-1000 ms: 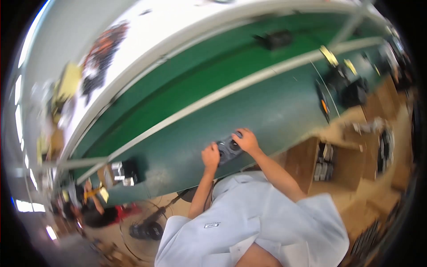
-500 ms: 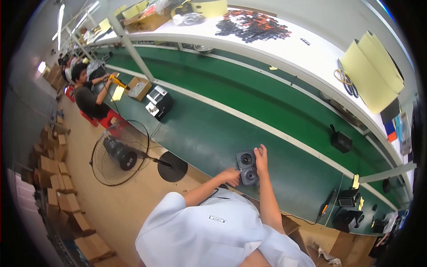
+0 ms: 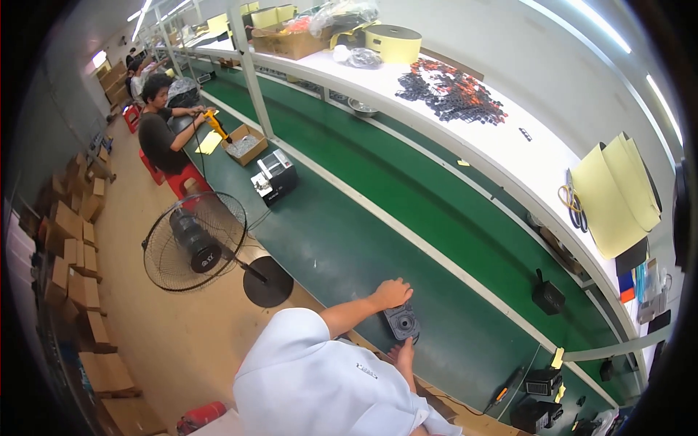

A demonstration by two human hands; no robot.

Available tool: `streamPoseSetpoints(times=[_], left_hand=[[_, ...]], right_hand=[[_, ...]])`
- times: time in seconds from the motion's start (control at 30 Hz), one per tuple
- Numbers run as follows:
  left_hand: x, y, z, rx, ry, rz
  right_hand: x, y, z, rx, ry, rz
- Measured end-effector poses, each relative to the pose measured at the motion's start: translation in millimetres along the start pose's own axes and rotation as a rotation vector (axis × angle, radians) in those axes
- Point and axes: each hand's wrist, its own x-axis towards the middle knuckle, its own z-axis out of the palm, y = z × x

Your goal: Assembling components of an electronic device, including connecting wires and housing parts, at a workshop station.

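A dark grey speaker panel (image 3: pixel 401 320) lies near the front edge of the green work surface, one round cone showing. My left hand (image 3: pixel 393 292) is closed over its far end, hiding the second cone. At its near end my right hand (image 3: pixel 404 353) grips the edge with bent fingers, partly hidden behind the sleeve. On the bench to the right lies a black and orange electric screwdriver (image 3: pixel 507 389) with a cable.
A green conveyor belt (image 3: pixel 436 212) runs beyond the bench. Above it a white shelf (image 3: pixel 534 156) holds small black and orange parts (image 3: pixel 452 91) and scissors (image 3: pixel 574 203). A black box (image 3: pixel 548 298) sits on the belt. Leftward stand a fan (image 3: pixel 196 243), a tape dispenser (image 3: pixel 275 178) and a seated co-worker (image 3: pixel 163 131).
My left hand has moved from the panel's left side to its far end, and my right hand from the far right to its near end. The panel appears turned. The view has shifted.
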Motion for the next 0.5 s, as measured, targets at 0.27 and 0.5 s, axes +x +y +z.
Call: streamPoseSetpoints(times=[0.27,0.5], left_hand=[[-5,-10,6,-0.013,0.129,-0.272],[-2,5,-3,-0.001,0.056,-0.274]], right_hand=[[49,-74,29,-0.339,0.053,-0.609],[71,-89,37,-0.485,0.300,-0.831]])
